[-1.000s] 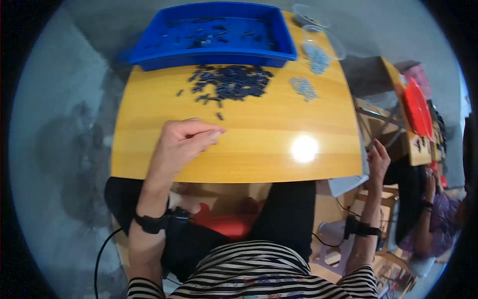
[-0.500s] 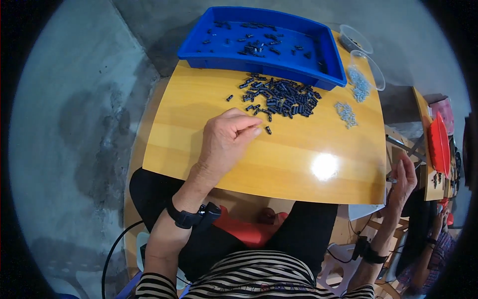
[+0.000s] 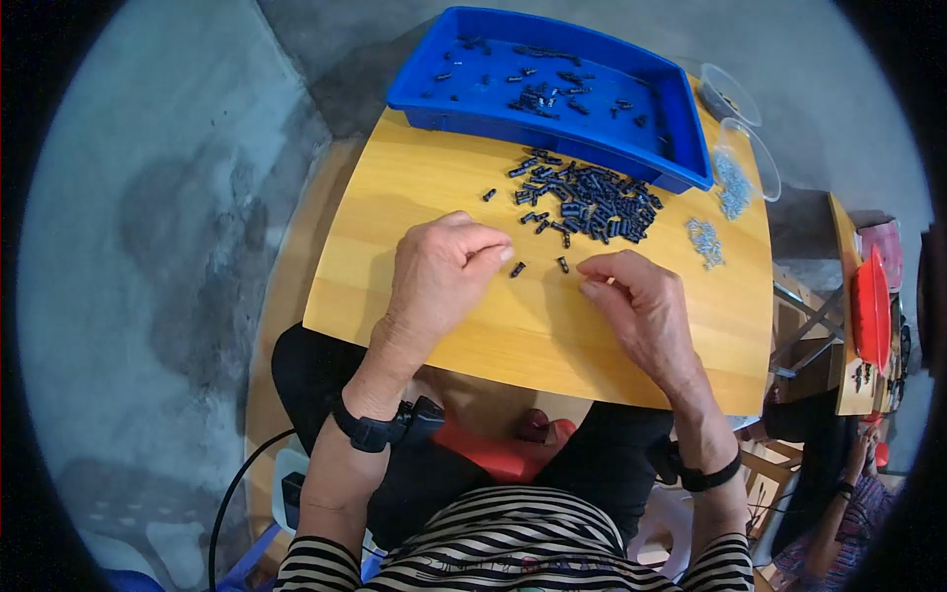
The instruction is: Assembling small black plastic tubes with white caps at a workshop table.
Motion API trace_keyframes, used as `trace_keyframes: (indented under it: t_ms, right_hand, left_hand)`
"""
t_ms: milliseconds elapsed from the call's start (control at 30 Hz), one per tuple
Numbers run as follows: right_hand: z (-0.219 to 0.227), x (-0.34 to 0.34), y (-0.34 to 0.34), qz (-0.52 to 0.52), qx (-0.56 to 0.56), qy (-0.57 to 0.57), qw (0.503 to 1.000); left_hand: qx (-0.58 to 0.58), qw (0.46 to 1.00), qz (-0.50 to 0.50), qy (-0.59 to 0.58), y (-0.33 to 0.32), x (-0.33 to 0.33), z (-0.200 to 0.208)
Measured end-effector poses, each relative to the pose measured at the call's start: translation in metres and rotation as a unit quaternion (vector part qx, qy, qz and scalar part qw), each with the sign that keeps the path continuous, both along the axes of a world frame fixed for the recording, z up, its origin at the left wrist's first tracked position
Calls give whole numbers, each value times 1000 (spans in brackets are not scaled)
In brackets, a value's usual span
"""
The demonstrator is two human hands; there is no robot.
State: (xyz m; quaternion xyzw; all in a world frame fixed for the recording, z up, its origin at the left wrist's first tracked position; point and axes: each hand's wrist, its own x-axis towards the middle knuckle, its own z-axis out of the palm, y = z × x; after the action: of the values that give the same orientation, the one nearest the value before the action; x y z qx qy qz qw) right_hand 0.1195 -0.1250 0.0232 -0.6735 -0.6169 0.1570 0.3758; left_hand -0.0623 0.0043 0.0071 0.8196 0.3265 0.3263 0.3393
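My left hand [image 3: 441, 274] is over the table with thumb and forefinger pinched; what they hold, if anything, is too small to make out. Just off its fingertips is a small black cylindrical part [image 3: 518, 269]. A second black part [image 3: 563, 264] lies close to the fingertips of my right hand [image 3: 643, 304]. That hand is closed too, thumb and forefinger drawn together, with any content hidden. Beyond both hands spreads a heap of similar black parts [image 3: 602, 202], and one stray part [image 3: 489, 194] lies to its left.
A blue tray [image 3: 513, 126] with scattered black parts stands at the table's far side. To the right are a small silvery pile [image 3: 704, 243], a tipped clear tub [image 3: 769, 163] spilling similar pieces, and another clear tub [image 3: 732, 94]. Another person's arm [image 3: 838, 513] shows far right.
My right hand has come from beyond the table's right edge to the middle, near the black parts. A black part now shows by my left fingertips. The view has shifted slightly.
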Motion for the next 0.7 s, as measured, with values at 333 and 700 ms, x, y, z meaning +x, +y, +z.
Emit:
trace_keyframes:
  t_ms: [333,700]
  right_hand:
    - [-19,-10,29,-33,32,-47,998]
    - [-28,-15,28,-36,63,-174,982]
  left_hand:
    - [25,998,-13,58,-9,6,2]
    - [50,996,-5,70,-9,20,-7]
